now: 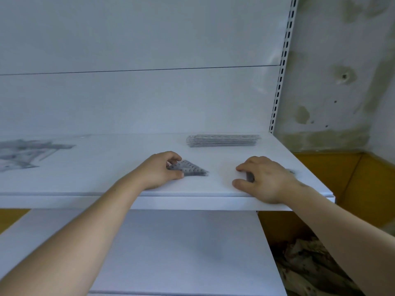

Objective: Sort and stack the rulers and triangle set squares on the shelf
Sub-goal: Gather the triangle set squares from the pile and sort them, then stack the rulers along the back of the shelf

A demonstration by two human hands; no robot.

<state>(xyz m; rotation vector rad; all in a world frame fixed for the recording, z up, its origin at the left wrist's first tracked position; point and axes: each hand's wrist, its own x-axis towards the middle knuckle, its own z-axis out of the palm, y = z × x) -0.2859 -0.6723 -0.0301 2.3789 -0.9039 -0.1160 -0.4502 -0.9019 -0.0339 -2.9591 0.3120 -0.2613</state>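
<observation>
L grip (162, 170) pinches set squares (192, 168), rulers (223, 140) behind

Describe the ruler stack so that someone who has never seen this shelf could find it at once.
Start at the upper white shelf and follow it to its right end, beside the slotted upright. At the back there lies the stack of rulers. It is a neat pile of long straight strips, unlike the triangle set square the left hand holds nearer the front edge.
</observation>
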